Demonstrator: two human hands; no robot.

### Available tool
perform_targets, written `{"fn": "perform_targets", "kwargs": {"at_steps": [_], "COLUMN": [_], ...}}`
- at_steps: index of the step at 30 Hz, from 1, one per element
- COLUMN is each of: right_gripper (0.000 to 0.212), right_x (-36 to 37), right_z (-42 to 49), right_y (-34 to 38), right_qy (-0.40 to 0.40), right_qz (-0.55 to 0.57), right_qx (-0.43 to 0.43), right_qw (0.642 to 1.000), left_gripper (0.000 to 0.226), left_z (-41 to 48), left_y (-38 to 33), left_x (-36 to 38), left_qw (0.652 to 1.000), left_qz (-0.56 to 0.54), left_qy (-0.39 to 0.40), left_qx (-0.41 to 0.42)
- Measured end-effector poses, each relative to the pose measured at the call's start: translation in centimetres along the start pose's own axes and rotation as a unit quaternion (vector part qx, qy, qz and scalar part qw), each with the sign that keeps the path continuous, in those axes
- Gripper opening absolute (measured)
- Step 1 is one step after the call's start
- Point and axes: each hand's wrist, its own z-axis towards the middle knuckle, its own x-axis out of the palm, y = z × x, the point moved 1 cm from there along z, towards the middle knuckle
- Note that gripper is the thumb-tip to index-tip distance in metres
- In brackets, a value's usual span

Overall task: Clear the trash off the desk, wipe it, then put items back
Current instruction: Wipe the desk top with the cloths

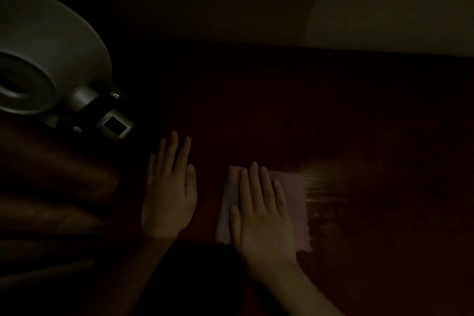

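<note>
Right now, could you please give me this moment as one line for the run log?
phase: wipe | right hand: flat, pressing cloth on desk | left hand: flat, empty | lamp: far left | light: dim

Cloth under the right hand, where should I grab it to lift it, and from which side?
Probably the bare right edge of the cloth, coming from the right and above. It lies flat on the desk, and the right hand rests flat over its left and middle, so only that strip is exposed for a pinch. The dim light hides any folds.
</note>
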Motion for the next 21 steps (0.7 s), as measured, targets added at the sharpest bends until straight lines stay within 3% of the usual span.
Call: {"fn": "perform_targets", "kwargs": {"at_steps": [2,5,9,16,21], "right_gripper": [0.057,0.06,0.061,0.063,0.058], "right_x": [-0.6,-1.0,-0.5,1.3,0.6], "right_z": [-2.8,-6.8,-8.8,-11.4,-15.8], "right_y": [-2.9,-7.3,-3.8,8.2,4.0], "right_qy": [-0.011,-0.01,-0.038,-0.044,-0.029], "right_qz": [-0.041,-0.071,-0.045,-0.02,-0.041], "right_qx": [0.025,0.147,0.284,0.154,0.124], "right_qw": [0.999,0.987,0.957,0.987,0.991], "left_gripper": [0.061,0.062,0.06,0.057,0.059], "left_z": [-0.4,-0.3,-2.3,-10.0,-10.2], "left_y": [-0.1,-0.6,-0.3,3.9,3.6], "left_x": [-0.2,-0.1,-0.6,-2.4,-3.0], "left_qw": [1.0,1.0,0.999,0.998,0.996], "left_qz": [-0.003,0.019,0.035,0.055,0.056], "left_qy": [0.012,0.01,-0.021,-0.008,0.004], "left_qx": [0.007,0.022,0.021,0.025,0.069]}}
